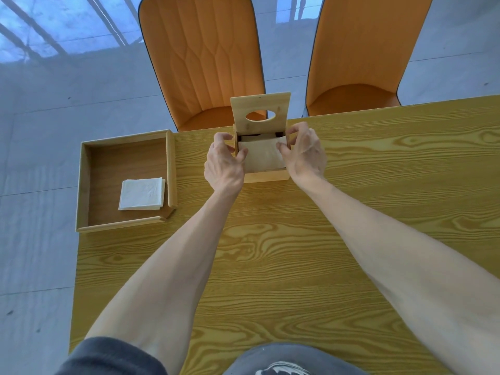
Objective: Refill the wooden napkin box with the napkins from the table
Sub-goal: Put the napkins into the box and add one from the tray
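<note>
The wooden napkin box (266,176) stands near the table's far edge, its lid (259,104) with an oval hole tilted up and back. A pale napkin (262,155) lies across the box's open top, slanting toward me. My left hand (223,163) pinches the napkin's left edge. My right hand (304,152) pinches its right edge. More napkin shows inside the box behind it. A small stack of white napkins (142,193) rests in the wooden tray (82,185) to the left.
The tray sits at the table's far left corner and overhangs the edge. Two orange chairs (203,63) (359,58) stand behind the wood-grain table (351,212). Grey tiled floor lies to the left.
</note>
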### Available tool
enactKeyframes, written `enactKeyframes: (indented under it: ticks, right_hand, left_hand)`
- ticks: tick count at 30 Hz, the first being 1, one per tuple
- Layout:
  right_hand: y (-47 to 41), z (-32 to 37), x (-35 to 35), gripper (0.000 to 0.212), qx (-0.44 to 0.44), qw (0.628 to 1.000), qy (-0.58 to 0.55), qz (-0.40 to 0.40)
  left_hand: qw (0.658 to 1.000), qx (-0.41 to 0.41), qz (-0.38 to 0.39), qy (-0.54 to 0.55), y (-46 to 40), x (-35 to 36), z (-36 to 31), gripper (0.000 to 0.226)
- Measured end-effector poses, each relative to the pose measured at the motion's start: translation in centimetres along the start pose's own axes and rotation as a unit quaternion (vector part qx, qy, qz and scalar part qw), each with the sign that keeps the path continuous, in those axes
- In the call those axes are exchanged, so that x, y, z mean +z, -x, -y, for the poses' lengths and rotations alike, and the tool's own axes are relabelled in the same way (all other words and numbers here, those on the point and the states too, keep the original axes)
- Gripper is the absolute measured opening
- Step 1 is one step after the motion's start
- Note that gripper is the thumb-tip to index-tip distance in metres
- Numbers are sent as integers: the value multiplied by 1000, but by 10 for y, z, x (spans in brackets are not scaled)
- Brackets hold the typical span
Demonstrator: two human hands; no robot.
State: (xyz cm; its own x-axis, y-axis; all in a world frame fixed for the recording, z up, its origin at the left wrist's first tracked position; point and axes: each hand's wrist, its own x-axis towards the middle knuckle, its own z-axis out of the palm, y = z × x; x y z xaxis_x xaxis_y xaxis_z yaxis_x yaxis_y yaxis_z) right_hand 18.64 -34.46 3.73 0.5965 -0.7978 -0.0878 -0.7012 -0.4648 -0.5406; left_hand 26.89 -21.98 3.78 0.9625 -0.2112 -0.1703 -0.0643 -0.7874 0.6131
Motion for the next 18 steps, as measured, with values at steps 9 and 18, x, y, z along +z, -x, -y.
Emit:
enactKeyframes:
  ticks: [9, 18]
  right_hand:
    - [7, -2, -5, 30, 13, 1000, -14, 12]
    - [40, 16, -31, 21, -117, 990, 65, 41]
  left_hand:
    - [997, -16, 73, 3, 4, -14, 3, 41]
    - [955, -58, 289, -35, 25, -64, 23, 52]
